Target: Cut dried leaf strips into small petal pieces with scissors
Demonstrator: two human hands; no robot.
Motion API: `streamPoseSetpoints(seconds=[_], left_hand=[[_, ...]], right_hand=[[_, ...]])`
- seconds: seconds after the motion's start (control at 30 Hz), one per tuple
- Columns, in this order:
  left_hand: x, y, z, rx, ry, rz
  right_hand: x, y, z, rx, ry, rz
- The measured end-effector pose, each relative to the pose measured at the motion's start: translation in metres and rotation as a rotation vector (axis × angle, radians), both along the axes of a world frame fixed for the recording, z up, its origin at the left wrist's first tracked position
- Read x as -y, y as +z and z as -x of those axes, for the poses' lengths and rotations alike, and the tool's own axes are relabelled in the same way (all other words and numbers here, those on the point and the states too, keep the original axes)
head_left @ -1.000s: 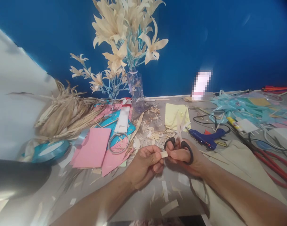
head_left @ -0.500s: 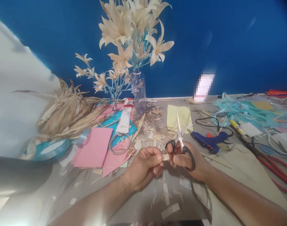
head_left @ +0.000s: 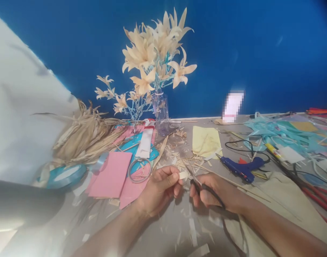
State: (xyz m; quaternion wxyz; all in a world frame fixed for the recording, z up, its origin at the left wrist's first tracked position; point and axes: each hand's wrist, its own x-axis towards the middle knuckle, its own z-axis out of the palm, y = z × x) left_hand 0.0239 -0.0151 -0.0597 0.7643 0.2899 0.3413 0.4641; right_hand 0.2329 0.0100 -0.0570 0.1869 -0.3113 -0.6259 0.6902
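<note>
Between the thumb and fingers of my left hand (head_left: 163, 187) is a small pale strip (head_left: 183, 175), its free end pointing right. My right hand (head_left: 213, 189) grips black-handled scissors (head_left: 194, 173), with fingers in the handle loops. The scissor blades point up and to the left, close beside the strip's free end; whether they touch it I cannot tell. Pale scraps and shavings (head_left: 174, 159) lie on the table behind both hands, and several cut white strips (head_left: 192, 232) lie in front of them.
Cream flowers (head_left: 143, 53) stand in a clear bottle (head_left: 161, 114) at the back. Pink sheets (head_left: 111, 175), a tape ring (head_left: 140, 170), blue ribbon (head_left: 65, 176) and dried husks (head_left: 77, 135) lie left. To the right are a blue glue gun (head_left: 239, 167), a yellow cloth (head_left: 207, 141) and beige fabric (head_left: 281, 200).
My right hand has turned the scissors from upright to leaning left, bringing the blades beside the strip. The strip's free end is clear of my right fingers. The view has tilted up slightly.
</note>
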Motion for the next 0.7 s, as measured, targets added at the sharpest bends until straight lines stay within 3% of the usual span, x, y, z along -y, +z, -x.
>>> streamPoseSetpoints(seconds=[0.13,0.4,0.7], left_hand=[[-0.003,0.006,0.007,-0.050,0.036,-0.026],[-0.003,0.012,0.008,-0.065,0.041,-0.044],[-0.005,0.010,0.010,-0.061,0.047,-0.056]], right_hand=[[0.001,-0.002,-0.003,0.058,0.110,-0.045],[0.000,0.000,-0.002,0.061,0.139,0.092],[0.001,-0.005,-0.003,0.045,0.148,0.048]])
